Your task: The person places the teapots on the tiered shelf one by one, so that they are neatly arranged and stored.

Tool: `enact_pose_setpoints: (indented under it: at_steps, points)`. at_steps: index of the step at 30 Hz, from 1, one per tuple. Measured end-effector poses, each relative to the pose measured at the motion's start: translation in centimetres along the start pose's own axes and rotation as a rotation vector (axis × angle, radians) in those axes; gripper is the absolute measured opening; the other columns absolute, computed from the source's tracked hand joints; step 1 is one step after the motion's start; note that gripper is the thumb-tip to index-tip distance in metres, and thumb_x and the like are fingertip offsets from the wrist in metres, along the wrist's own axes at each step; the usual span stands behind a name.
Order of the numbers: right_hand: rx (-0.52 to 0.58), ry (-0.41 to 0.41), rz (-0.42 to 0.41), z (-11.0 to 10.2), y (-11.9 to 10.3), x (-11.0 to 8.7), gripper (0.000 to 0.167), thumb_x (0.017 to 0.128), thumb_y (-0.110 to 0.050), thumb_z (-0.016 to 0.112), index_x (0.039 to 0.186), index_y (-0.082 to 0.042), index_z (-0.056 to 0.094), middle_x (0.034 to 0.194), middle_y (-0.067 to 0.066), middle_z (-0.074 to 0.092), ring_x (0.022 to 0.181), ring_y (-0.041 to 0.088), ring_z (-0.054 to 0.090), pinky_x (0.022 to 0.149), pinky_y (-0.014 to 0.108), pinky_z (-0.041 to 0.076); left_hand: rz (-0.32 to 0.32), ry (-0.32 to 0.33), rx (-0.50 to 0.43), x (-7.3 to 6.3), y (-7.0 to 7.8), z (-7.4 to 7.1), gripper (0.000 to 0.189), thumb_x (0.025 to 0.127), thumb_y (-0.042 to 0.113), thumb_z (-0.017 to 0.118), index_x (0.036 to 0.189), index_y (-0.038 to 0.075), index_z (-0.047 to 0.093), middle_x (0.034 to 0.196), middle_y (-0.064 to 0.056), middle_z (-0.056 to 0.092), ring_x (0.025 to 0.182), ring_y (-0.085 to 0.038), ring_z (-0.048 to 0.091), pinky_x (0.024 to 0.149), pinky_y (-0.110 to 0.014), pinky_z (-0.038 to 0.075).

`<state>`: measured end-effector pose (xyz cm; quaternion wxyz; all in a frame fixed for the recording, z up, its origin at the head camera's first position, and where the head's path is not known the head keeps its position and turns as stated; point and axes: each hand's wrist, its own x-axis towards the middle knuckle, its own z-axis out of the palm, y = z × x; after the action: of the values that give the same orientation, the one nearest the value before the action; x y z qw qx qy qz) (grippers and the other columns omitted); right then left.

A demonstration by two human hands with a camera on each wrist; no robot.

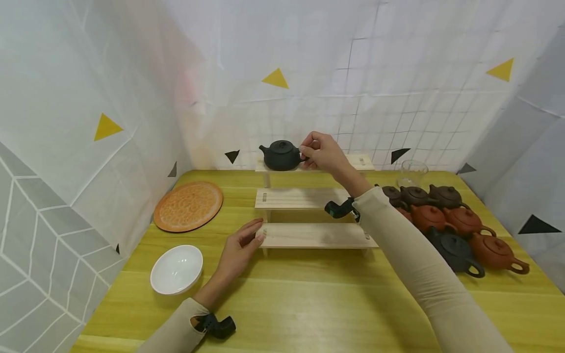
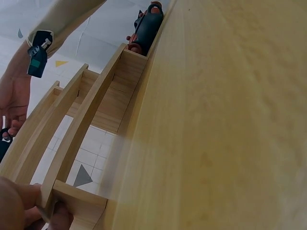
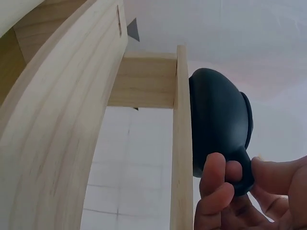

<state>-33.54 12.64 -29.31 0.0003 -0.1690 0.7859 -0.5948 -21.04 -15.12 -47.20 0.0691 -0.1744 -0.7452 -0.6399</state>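
Observation:
A black teapot (image 1: 281, 156) sits at the left end of the top board of a three-step wooden display stand (image 1: 309, 235). My right hand (image 1: 325, 153) pinches its handle between thumb and fingers. In the right wrist view the teapot (image 3: 218, 124) has its base against the top board, and a finger passes through the handle loop. My left hand (image 1: 240, 246) grips the left end of the lowest board. In the left wrist view its thumb and fingers (image 2: 29, 194) close round that board's end, partly cut off by the frame edge.
Several brown, red and black teapots (image 1: 465, 223) crowd together right of the stand, partly behind my right sleeve. A clear glass vessel (image 1: 413, 172) stands behind them. To the left are a round orange patterned mat (image 1: 189, 206) and a white bowl (image 1: 177, 269). White curtains enclose the table.

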Motion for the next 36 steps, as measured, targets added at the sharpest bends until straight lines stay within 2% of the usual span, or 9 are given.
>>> enact_pose_setpoints:
  at_steps: [6,15,20,28,32,36]
  points:
    - [0.016,0.008,-0.015,0.5,-0.3,-0.2,0.012,0.108,-0.009,0.058,0.108,0.003,0.057,0.093,0.023,0.062,0.08,0.047,0.068,0.061,0.032,0.056,0.004,-0.006,0.01,0.0,0.1,0.0,0.038,0.1,0.004,0.07,0.137,-0.004,0.066,0.146,-0.014,0.058,0.133,-0.029,0.055,0.105,-0.044,0.046]
    - [0.014,0.008,-0.015,0.9,-0.4,-0.1,0.01,0.108,-0.008,0.058,0.108,0.002,0.057,0.094,0.024,0.062,0.071,0.033,0.069,0.062,0.03,0.058,-0.008,-0.009,0.002,0.0,0.0,0.1,0.038,0.1,0.004,0.071,0.137,-0.004,0.066,0.147,-0.013,0.058,0.135,-0.028,0.054,0.105,-0.036,0.047]
    - [0.007,0.004,-0.008,1.1,-0.4,0.1,0.013,0.108,-0.009,0.058,0.11,0.003,0.058,0.095,0.024,0.062,0.073,0.035,0.07,0.063,0.03,0.058,0.014,-0.008,0.008,0.0,0.0,0.0,0.039,0.1,0.004,0.071,0.137,-0.006,0.065,0.146,-0.015,0.058,0.135,-0.029,0.053,0.105,-0.034,0.047]
    - [-0.022,0.002,0.012,1.0,-0.3,0.1,0.012,0.108,-0.014,0.059,0.111,-0.002,0.059,0.097,0.022,0.064,0.085,0.046,0.07,0.059,0.028,0.054,0.019,-0.009,0.005,0.0,0.1,0.0,0.039,0.1,0.002,0.07,0.137,-0.008,0.064,0.146,-0.015,0.058,0.136,-0.03,0.052,0.107,-0.043,0.045]
    - [-0.075,0.004,0.025,0.6,-0.4,0.0,0.016,0.108,-0.019,0.06,0.116,-0.004,0.061,0.103,0.02,0.066,0.084,0.039,0.072,0.064,0.034,0.057,0.024,-0.017,0.002,0.0,0.0,0.0,0.04,0.1,0.002,0.07,0.137,-0.009,0.063,0.147,-0.016,0.057,0.137,-0.031,0.051,0.108,-0.046,0.044]
    - [-0.12,0.011,0.023,0.1,-0.8,-0.3,0.022,0.108,-0.022,0.061,0.121,-0.005,0.063,0.11,0.018,0.067,0.084,0.032,0.073,0.07,0.04,0.058,0.022,-0.007,0.005,0.0,0.0,-0.1,0.039,0.099,0.002,0.071,0.137,-0.008,0.064,0.146,-0.016,0.058,0.137,-0.03,0.052,0.107,-0.045,0.044]
